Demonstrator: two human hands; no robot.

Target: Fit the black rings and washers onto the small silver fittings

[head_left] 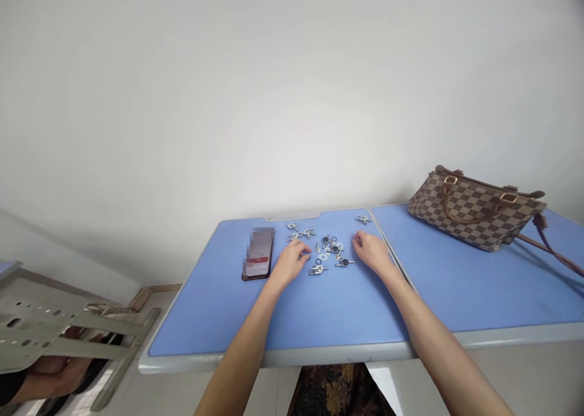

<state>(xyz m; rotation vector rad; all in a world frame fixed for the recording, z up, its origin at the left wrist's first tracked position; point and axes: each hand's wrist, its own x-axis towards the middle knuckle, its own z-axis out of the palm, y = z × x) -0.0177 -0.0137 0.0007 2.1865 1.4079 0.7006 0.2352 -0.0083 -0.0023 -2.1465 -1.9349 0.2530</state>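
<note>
My left hand (291, 262) rests on the blue desktop, fingers loosely bent and thumb apart from them. Its fingertips are beside a small black ring (309, 257). On the other side of a group of small metal parts is my right hand (371, 250), fingers curled in; whatever they hold, if anything, is hidden. Between the hands lie metal parts with black round pieces (335, 249), a flat silvery gasket-like plate (323, 257) and another dark ring (318, 262). A metal part with a rod (318, 270) lies nearest me. Several similar metal pieces (294, 236) lie beyond my left hand.
A smartphone (259, 255) lies left of my left hand. One more metal part (363, 219) is near the desk's far right corner. A checkered handbag (474, 212) stands on the adjoining desk (456, 288). A chair (41, 325) and a person's arm (50, 382) are at lower left.
</note>
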